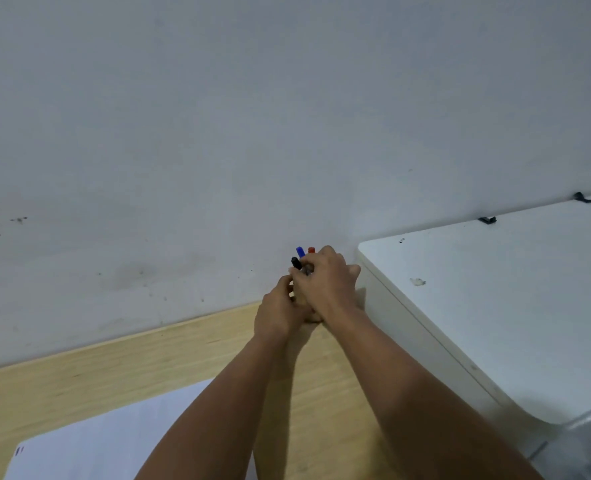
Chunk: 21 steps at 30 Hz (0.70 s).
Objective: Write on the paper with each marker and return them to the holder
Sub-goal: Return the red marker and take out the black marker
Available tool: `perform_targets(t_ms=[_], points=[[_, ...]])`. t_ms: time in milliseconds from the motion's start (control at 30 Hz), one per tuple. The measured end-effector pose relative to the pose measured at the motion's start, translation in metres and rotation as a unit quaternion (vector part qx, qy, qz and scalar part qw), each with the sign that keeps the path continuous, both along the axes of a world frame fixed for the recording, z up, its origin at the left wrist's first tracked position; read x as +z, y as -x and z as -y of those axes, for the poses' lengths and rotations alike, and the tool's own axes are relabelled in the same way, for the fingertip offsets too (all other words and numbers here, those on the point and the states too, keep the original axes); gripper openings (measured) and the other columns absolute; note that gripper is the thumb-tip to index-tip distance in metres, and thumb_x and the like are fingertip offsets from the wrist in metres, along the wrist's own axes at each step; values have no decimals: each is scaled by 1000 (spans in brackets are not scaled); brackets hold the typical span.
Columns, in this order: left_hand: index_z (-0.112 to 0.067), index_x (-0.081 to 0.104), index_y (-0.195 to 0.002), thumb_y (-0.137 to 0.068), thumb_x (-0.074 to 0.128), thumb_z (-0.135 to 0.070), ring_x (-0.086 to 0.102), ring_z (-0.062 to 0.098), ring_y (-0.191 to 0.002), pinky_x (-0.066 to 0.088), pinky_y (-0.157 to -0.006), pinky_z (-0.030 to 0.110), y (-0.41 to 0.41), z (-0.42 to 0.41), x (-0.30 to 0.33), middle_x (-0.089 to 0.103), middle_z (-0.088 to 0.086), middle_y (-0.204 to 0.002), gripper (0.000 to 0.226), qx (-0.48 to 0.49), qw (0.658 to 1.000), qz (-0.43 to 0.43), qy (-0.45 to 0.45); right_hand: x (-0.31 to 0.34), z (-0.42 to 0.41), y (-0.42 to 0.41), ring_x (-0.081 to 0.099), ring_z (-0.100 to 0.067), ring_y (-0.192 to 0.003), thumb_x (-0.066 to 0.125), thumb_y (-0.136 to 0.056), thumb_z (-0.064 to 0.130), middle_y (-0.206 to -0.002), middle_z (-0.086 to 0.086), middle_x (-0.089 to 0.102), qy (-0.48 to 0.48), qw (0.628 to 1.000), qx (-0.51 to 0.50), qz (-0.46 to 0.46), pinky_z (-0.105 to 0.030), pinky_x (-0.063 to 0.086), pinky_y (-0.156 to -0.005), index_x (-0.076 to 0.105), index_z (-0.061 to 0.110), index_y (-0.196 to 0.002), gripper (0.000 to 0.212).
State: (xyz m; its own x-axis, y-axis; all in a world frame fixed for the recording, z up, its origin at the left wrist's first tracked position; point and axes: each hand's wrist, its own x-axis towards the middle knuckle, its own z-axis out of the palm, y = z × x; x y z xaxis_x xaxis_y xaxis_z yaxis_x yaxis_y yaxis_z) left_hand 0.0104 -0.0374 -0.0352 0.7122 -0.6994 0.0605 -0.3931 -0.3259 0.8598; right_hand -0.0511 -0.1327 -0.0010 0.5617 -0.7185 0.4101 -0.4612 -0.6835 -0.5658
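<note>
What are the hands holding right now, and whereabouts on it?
Both hands, left and right, close around the markers' lower bodies; only black, blue and red caps show. The holder itself is hidden.

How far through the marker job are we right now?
The paper already carries small blue and red marks near its left corner, so some writing looks done. Both hands, left hand and right hand, are closed around the holder by the wall, where black, blue and red marker caps stick up. The holder itself is hidden; whether any marker remains unwritten cannot be told.
</note>
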Motion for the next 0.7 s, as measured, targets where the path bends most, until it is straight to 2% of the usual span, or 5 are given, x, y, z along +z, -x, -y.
perform_targets(t_ms=[100, 200, 400, 533, 700], points=[[-27, 50, -142, -56, 72, -66, 67, 22, -115, 51, -81, 31, 9, -9, 6, 70, -4, -129, 97, -4, 999, 37, -18, 19, -6, 6, 65, -22, -107, 72, -99, 46, -112, 1, 67, -32, 995, 10, 99, -41, 33, -91, 82, 26, -112, 25], [-21, 37, -156, -74, 84, -48, 58, 27, -131, 52, -95, 38, 13, -24, 17, 55, 4, -151, 99, 2, 997, 60, -42, 51, -14, 14, 65, -24, -107, 77, -97, 43, -111, 2, 68, -31, 978, 11, 207, -39, 34, -91, 81, 22, -106, 23], [-23, 44, -153, -87, 77, -42, 59, 26, -130, 51, -104, 44, 8, -76, 58, 56, 6, -150, 76, 50, 993, 98, -38, 112, -46, 28, 75, -13, -90, 70, -103, 44, -86, 15, 78, -103, 942, 97, 304, -45, 56, -93, 65, 25, -92, 23], [-24, 61, -136, -94, 68, -38, 68, 19, -112, 52, -97, 38, 2, -135, 80, 68, 0, -133, 45, 100, 984, 140, -35, 116, -89, 29, 77, -8, -66, 67, -107, 38, -74, -1, 78, -203, 914, 194, 293, -28, 59, -70, 68, 24, -97, 18], [-21, 72, -115, -101, 56, -35, 69, 17, -97, 53, -91, 38, -18, -227, 86, 74, -3, -118, 25, 185, 970, 155, -18, 98, -156, 22, 55, -14, -55, 68, -108, 25, -83, -6, 59, -347, 884, 298, 101, -29, 58, -61, 78, 13, -111, 16]])
